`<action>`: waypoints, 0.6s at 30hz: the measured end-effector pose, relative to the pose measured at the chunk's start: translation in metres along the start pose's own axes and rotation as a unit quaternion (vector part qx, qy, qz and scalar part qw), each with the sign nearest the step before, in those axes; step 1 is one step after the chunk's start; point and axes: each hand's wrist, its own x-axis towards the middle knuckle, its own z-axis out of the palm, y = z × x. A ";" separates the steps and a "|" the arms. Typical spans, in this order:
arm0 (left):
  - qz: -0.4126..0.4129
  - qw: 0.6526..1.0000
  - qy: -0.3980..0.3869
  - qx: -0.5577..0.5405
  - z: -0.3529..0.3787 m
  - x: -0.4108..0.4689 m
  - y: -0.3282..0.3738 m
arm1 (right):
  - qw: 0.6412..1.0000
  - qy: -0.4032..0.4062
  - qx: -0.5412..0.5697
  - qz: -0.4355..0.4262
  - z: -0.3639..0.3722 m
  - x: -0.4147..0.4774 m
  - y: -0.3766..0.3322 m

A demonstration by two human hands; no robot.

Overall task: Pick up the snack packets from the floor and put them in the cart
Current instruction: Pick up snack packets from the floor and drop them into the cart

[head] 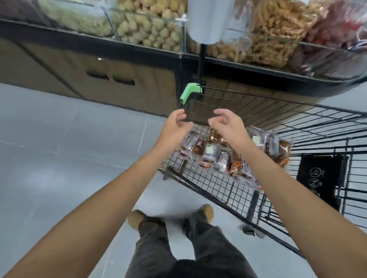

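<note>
Forearms reach over the black wire cart (304,109), left hand (175,124) and right hand (226,123) empty, loosely curled above clear-wrapped snack packets (209,153); deposit seems complete, so recheck the grey floor (51,156).

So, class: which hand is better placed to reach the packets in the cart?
Probably the right hand: it hovers empty over the snack packets; the left hand is nearer the cart's green corner.
</note>
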 end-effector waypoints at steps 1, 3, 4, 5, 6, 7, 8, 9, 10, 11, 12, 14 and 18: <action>-0.002 1.000 0.011 -0.009 -0.025 -0.006 -0.004 | 1.000 -0.013 -0.003 -0.014 0.017 -0.002 -0.018; -0.003 0.998 0.043 -0.034 -0.076 -0.018 -0.015 | 0.999 -0.038 -0.006 -0.032 0.056 -0.005 -0.053; -0.004 0.997 0.062 -0.048 -0.102 -0.024 -0.022 | 0.998 -0.048 -0.005 -0.036 0.077 -0.006 -0.069; -0.006 0.995 0.081 -0.063 -0.129 -0.031 -0.029 | 0.997 -0.059 -0.002 -0.041 0.099 -0.008 -0.085; -0.010 0.992 0.099 -0.076 -0.155 -0.038 -0.037 | 0.996 -0.071 0.000 -0.049 0.123 -0.010 -0.101; -0.014 0.990 0.112 -0.085 -0.180 -0.044 -0.046 | 0.995 -0.081 -0.002 -0.058 0.147 -0.012 -0.116; -0.017 0.988 0.124 -0.092 -0.205 -0.050 -0.056 | 0.993 -0.094 -0.006 -0.066 0.171 -0.014 -0.130; -0.020 0.986 0.135 -0.100 -0.230 -0.056 -0.067 | 0.991 -0.109 -0.011 -0.074 0.196 -0.016 -0.143; -0.021 0.983 0.146 -0.108 -0.253 -0.060 -0.078 | 0.989 -0.123 -0.016 -0.080 0.219 -0.018 -0.155; -0.023 0.981 0.158 -0.114 -0.276 -0.065 -0.089 | 0.986 -0.136 -0.024 -0.089 0.243 -0.019 -0.167; -0.025 0.977 0.171 -0.122 -0.299 -0.069 -0.100 | 0.983 -0.149 -0.036 -0.100 0.266 -0.020 -0.180; -0.031 0.970 0.198 -0.137 -0.342 -0.079 -0.121 | 0.977 -0.170 -0.059 -0.117 0.311 -0.023 -0.204; -0.040 0.949 0.261 -0.171 -0.422 -0.095 -0.152 | 0.964 -0.216 -0.082 -0.133 0.395 -0.025 -0.246</action>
